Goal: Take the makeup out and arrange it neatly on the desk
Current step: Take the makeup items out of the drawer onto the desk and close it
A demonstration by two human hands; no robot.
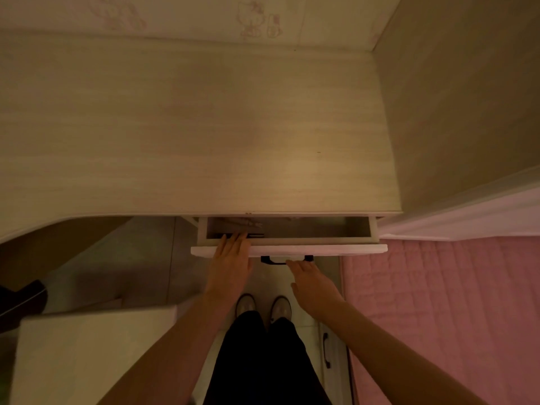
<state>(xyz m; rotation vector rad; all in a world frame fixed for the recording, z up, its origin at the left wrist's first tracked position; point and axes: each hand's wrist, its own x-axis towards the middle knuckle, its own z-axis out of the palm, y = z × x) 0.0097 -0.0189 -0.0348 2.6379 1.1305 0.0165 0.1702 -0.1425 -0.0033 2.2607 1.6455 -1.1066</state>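
Though the light is dim and warm, the drawer (pixel 292 249) shows pulled partway out from under the front edge of the pale wood-grain desk (pixel 190 127), its white front board facing the person. The left hand (pixel 232 258) lies over that front board near its left end, fingers (pixel 233 237) straight and close together, their tips dipping just inside the drawer's near-left corner and gripping nothing. The makeup (pixel 244 223) is in that same left part of the drawer — faint pinkish shapes lying a little beyond the fingertips, half under the desk edge and too dark to tell apart. A thin dark piece (pixel 256 235) lies along the drawer's near wall, just beside the fingertips; whether they touch it I cannot tell. The right hand (pixel 312 285) is below the drawer front, fingers loosely straight and slightly apart, the foremost tip at the black handle (pixel 273 260) — not curled round it. The right part of the drawer shows only bare floor. A pink quilted cover (pixel 438 302) lies to the right.
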